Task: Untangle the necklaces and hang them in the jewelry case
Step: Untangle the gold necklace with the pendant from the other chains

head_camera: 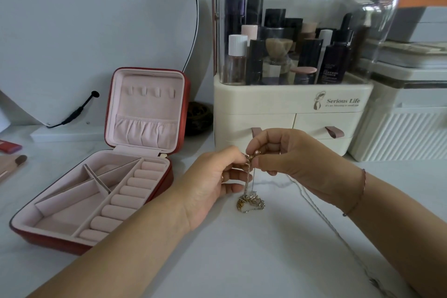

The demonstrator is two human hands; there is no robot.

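The tangled necklaces point(250, 197) are pinched at the top between both hands, left point(212, 181) and right point(287, 155), the knot dangling onto the worktop point(242, 249). If pulled apart hard, the knot could be tightened.

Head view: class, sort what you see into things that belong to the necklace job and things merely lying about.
Belongs to the job:
tangled necklaces
left hand
right hand
jewelry case

Lying about:
cosmetics organizer
mirror
makeup brush
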